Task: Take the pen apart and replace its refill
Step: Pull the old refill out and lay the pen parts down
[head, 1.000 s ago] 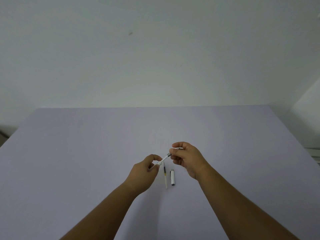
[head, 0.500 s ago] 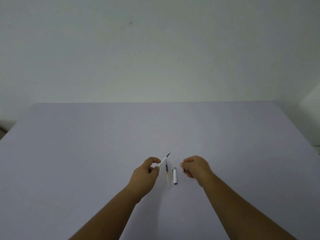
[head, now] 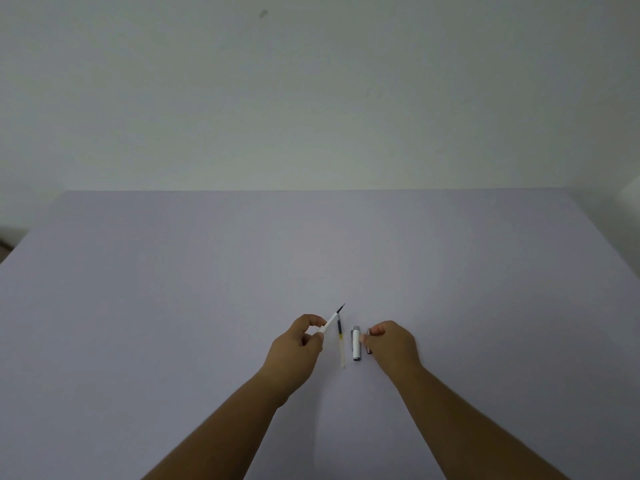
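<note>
The left hand [head: 298,344] pinches the slim white pen barrel [head: 330,320], dark tip pointing away; just right of it, the clear spare refill [head: 341,344] lies lengthwise on the pale counter [head: 173,306]; the right hand [head: 391,344], beyond the white cap [head: 356,342], grips something small, unclear.

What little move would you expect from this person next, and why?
Probably the right hand lets go of the small dark pen piece it holds low beside the white pen cap. The left hand holds the white pen barrel with its dark refill tip exposed, ready to pull; a clear spare refill lies on the table.

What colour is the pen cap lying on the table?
White with silver ends, seen in the head view: pen cap.
</note>
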